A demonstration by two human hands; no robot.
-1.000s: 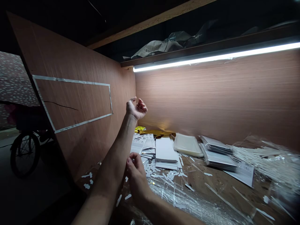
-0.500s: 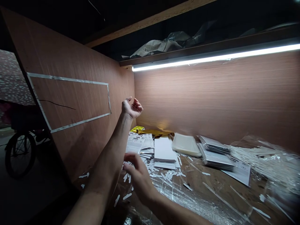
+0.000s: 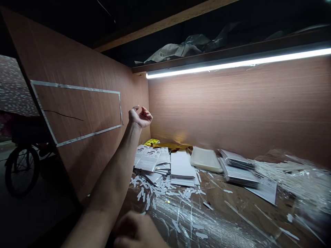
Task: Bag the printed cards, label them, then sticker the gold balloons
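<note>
My left hand (image 3: 140, 117) is raised in the air in front of the plywood wall (image 3: 77, 62), palm up with loosely curled fingers, touching nothing. My right hand (image 3: 136, 231) sits low at the bottom edge of the view, partly cut off, over a clear plastic sheet (image 3: 207, 220). Whether it holds anything is hidden. Small white plastic strips (image 3: 144, 189) lie scattered just beyond it, next to printed cards (image 3: 148, 159) and a stack of white cards (image 3: 182, 165).
A translucent tray (image 3: 205, 159), silver packets (image 3: 239, 175) and a bagged bundle of white strips (image 3: 292, 175) lie to the right. Behind stand a yellow package (image 3: 151, 142) and a lit tube lamp (image 3: 238, 63). A bicycle wheel (image 3: 22, 170) shows beyond the wall's left edge.
My right hand has dropped from above the strips toward the bottom edge, uncovering more strips and cards. My left hand has shifted slightly left.
</note>
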